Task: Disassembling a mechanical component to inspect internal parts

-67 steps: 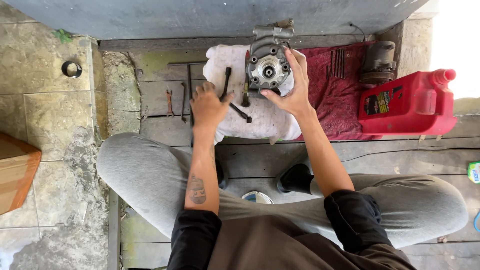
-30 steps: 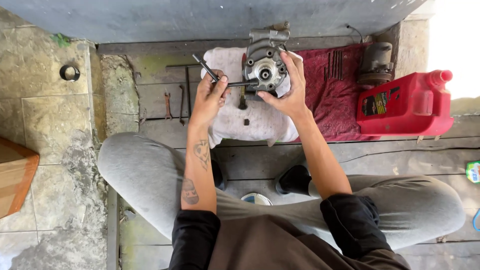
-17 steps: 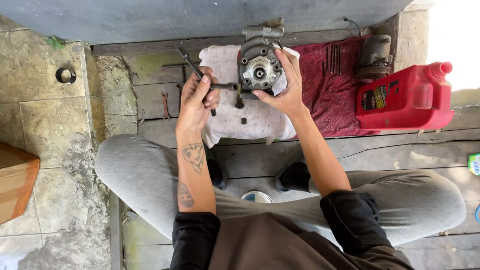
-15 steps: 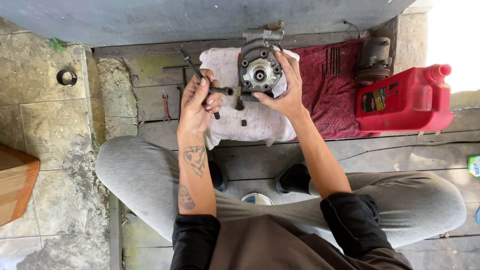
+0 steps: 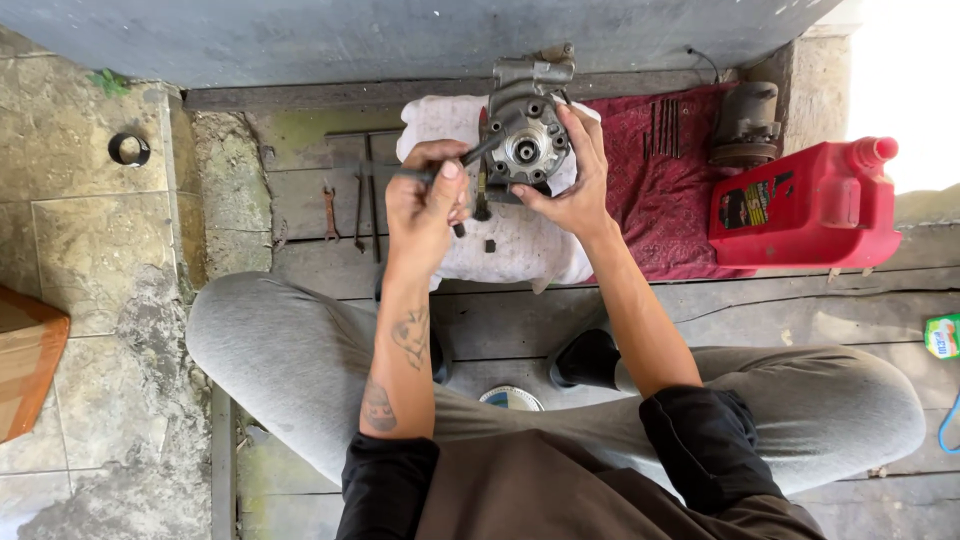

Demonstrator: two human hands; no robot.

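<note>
Grey metal compressor (image 5: 527,140) gripped by right hand (image 5: 570,185) fingers, left hand (image 5: 425,205) fingers clenched on wrench (image 5: 470,158)

grey compressor (image 5: 527,135) upright, dark tool (image 5: 470,158) against it

My right hand (image 5: 570,180) hides the metal housing's (image 5: 525,140) side; under my left hand (image 5: 425,205), the tool's (image 5: 480,152) handle disappears in my fist.
</note>
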